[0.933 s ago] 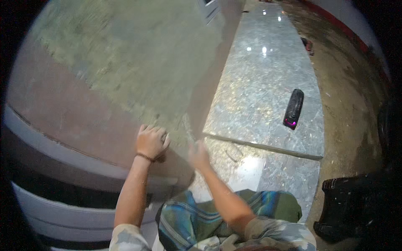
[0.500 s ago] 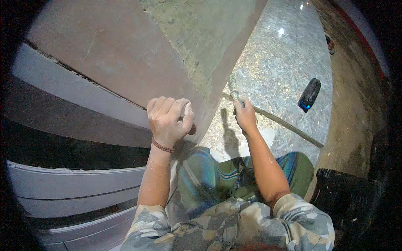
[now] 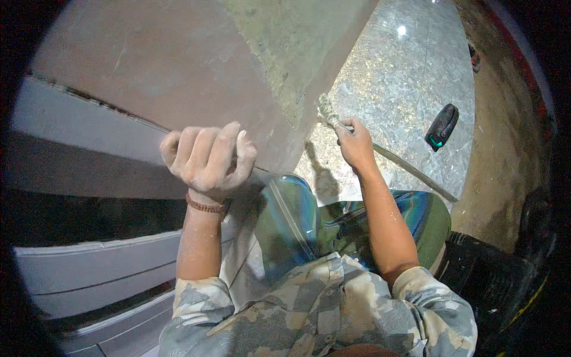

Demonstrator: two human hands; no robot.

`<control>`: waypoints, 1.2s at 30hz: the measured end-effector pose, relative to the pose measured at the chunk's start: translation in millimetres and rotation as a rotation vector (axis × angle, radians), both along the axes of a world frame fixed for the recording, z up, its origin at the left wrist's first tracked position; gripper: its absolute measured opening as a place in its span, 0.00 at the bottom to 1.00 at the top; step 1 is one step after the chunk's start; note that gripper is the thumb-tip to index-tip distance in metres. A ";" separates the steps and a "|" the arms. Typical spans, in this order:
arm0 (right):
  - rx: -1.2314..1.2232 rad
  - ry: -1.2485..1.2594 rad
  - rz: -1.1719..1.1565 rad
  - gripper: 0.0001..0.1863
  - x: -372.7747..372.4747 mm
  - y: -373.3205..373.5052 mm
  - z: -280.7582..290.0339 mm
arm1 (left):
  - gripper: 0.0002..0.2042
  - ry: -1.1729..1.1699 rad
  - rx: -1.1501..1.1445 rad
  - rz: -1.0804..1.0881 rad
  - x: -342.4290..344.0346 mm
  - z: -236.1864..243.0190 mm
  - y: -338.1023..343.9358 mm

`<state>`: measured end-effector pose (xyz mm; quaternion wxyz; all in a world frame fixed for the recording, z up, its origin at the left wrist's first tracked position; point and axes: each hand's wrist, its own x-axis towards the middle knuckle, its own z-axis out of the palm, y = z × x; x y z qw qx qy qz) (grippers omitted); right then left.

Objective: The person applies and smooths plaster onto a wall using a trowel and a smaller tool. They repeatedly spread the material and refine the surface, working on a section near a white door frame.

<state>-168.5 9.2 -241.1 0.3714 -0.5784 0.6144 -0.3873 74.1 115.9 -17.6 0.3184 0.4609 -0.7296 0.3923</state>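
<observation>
Across upper left and middle of frame, wall (image 3: 190,89) looks only part worked, judging by two finishes: smooth brown area (image 3: 137,65), rough greenish patch (image 3: 285,53) beside it (cannot tell which counts as finished). Just right of centre, slim tool (image 3: 326,109), crusted pale at far end, handle pinched in right hand (image 3: 358,144); contact with wall unclear. Left of centre, left hand (image 3: 208,157) dusty, fingers curled in; cannot tell whether around anything. Pale crumbs (image 3: 351,83) on tiles (image 3: 416,65), upper right.
</observation>
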 end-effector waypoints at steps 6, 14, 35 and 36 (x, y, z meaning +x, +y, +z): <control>0.000 0.067 0.169 0.20 25.5 -16.3 33.1 | 0.07 -0.043 0.003 0.044 -1.2 -1.9 0.3; 0.065 0.190 0.206 0.22 -4.0 -22.8 81.0 | 0.04 -0.053 -0.010 0.083 -4.8 -2.4 -2.5; 0.084 0.262 0.270 0.22 0.5 -50.7 113.5 | 0.08 -0.037 0.007 0.098 -6.5 -5.3 -1.4; 0.045 0.367 0.323 0.23 17.0 -55.6 92.2 | 0.06 -0.036 -0.007 0.085 -6.5 -4.4 -1.3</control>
